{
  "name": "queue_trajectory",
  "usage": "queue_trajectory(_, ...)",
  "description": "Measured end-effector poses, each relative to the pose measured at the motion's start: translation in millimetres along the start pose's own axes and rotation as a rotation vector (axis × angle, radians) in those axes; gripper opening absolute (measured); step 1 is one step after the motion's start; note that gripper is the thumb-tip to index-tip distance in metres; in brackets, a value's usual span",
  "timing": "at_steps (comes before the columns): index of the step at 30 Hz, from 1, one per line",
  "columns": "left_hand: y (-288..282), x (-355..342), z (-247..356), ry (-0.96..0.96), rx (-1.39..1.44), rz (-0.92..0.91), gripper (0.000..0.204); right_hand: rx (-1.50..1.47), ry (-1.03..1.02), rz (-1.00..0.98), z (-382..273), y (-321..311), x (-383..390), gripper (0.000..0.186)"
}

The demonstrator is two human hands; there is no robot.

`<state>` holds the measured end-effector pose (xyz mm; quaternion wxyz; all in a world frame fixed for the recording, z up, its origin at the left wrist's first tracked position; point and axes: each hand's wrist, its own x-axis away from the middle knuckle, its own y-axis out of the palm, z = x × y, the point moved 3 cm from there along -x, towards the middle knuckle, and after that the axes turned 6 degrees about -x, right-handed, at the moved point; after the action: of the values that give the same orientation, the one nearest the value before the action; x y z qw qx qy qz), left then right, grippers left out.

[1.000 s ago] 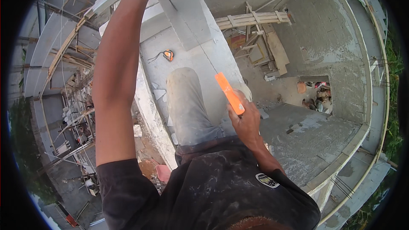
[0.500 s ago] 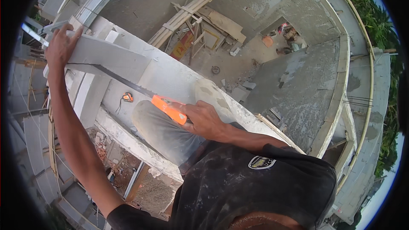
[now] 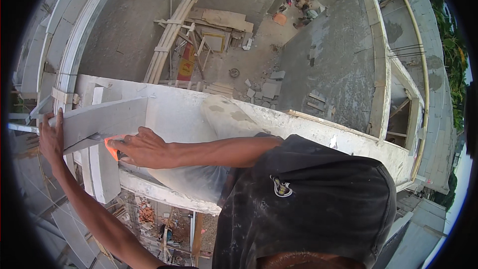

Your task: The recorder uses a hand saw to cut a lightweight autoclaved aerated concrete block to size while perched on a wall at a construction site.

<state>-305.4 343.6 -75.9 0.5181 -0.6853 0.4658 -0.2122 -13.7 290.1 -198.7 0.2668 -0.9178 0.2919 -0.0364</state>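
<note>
A long grey lightweight concrete block (image 3: 112, 115) lies across the top of the wall at the left. My left hand (image 3: 51, 137) grips its far left end, fingers up over the edge. My right hand (image 3: 144, 148) is closed round the orange handle of a handsaw (image 3: 110, 144), close to the block's near side. Along the block's lower edge only a little of the dark blade shows; I cannot tell how deep it sits. My grey-trousered leg (image 3: 191, 182) is bent beneath my right forearm.
The white wall top (image 3: 308, 129) runs to the right, with a drop on both sides. Beyond it lies a room with a wooden trestle (image 3: 172, 35), boards and rubble (image 3: 269, 87). Below on the near side are broken bricks (image 3: 146, 211). Pale blocks (image 3: 104, 169) stand beside the cut.
My right hand has pushed the saw leftward, bringing its handle up near the block. The view has turned, and the orange tape measure seen earlier no longer shows. My left hand stays on the block.
</note>
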Motion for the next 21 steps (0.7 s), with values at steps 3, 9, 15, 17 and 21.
queue_trajectory(3, -6.2, -0.4, 5.6, 0.008, 0.003, -0.006, 0.066, -0.126, -0.1, 0.065, 2.9, 0.2, 11.9, 0.058)
queue_trajectory(9, -13.0, 0.8, 7.1, 0.063, 0.073, -0.053, 0.075, -0.185, -0.259, 0.157, -2.6, 3.8, 15.4, 0.056)
queue_trajectory(15, 2.6, -5.0, -1.7, 0.04, 0.084, -0.027, 0.073, -0.071, -0.135, 0.104, 0.9, -12.5, 63.1, 0.047)
queue_trajectory(17, 12.2, -16.5, -16.2, 0.046, 0.121, -0.026, 0.072, -0.069, -0.176, 0.186, 13.7, -26.5, 123.7, 0.048)
queue_trajectory(21, 28.2, -16.7, -49.5, 0.205, 0.091, 0.063, 0.07, -0.099, -0.217, 0.218, 12.7, -40.5, 164.6, 0.048)
